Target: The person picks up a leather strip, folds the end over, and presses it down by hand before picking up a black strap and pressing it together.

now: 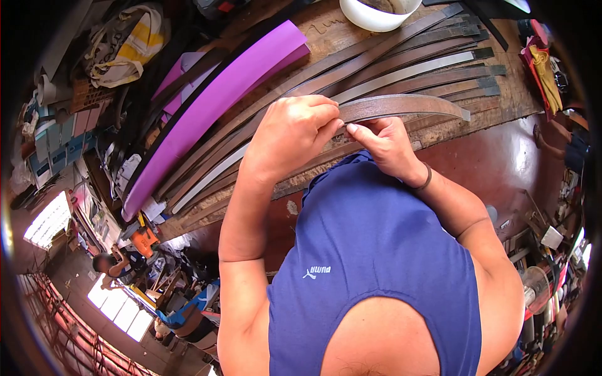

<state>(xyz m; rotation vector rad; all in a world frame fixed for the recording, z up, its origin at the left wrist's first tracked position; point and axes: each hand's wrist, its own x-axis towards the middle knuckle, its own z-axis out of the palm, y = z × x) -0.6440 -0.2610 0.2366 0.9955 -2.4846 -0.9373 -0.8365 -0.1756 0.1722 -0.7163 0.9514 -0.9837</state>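
A brown leather-like strip (pixel 407 108) with a greyish tip arches from my hands toward the right, above the workbench. My left hand (pixel 295 131) is closed, thumb and fingers pinched at the strip's near end. Just right of it, my right hand (pixel 389 144) is also closed, its thumb pressed against the strip's lower edge close to the same end. The fingertips nearly meet, and the exact end of the strip is hidden between them. Under and beyond my hands lie several similar long strips (pixel 401 81), brown, black and one pale, spread side by side.
The wooden workbench (pixel 320 24) carries a purple sheet roll (pixel 219 119) at the left and a white round container (pixel 379 17) at the back. Red and yellow cloth (pixel 544 78) hangs at the right corner. An orange tool (pixel 144 240) sits lower left. Other people (pixel 116 266) are farther off.
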